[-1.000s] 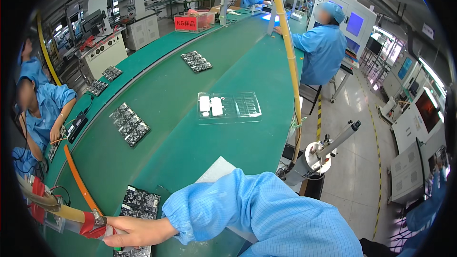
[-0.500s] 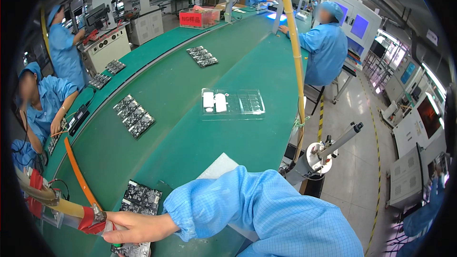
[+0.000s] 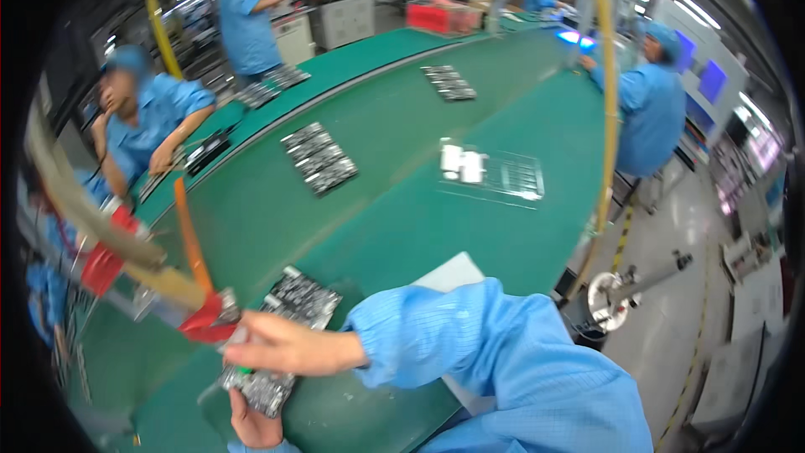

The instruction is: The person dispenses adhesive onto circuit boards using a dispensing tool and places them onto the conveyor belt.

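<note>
Right hand: I see fingers closed round the red-taped hose end, over the circuit panel | panel: by green bench's near edge | left hand: at panel's near end, grip I cannot tell | progress: panel handling seems under way, remainder unclear

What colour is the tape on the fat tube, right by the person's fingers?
Red. The tape shows best in the head view.
</note>
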